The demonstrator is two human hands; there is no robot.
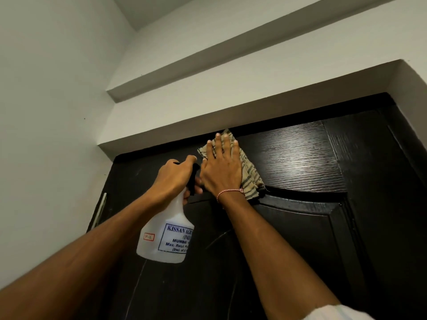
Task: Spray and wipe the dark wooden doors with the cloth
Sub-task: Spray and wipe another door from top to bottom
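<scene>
- Door (305, 162): dark wood grain; top panel in view under white lintel (208, 116).
- Cloth (250, 179): striped, folded, flat on door top panel, just below its upper edge.
- Right grip (221, 168): released, fingers straight, palm pressing cloth to door.
- Bottle (166, 236): white sprayer, upright, in front of door; left grip (172, 179) clenched round its neck, just beside right grip.
- Bracelet (228, 192): on right wrist.

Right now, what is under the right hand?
The cloth, pressed flat against the door by the right hand. The door surface behind the cloth is covered, so its state cannot be seen.
</scene>
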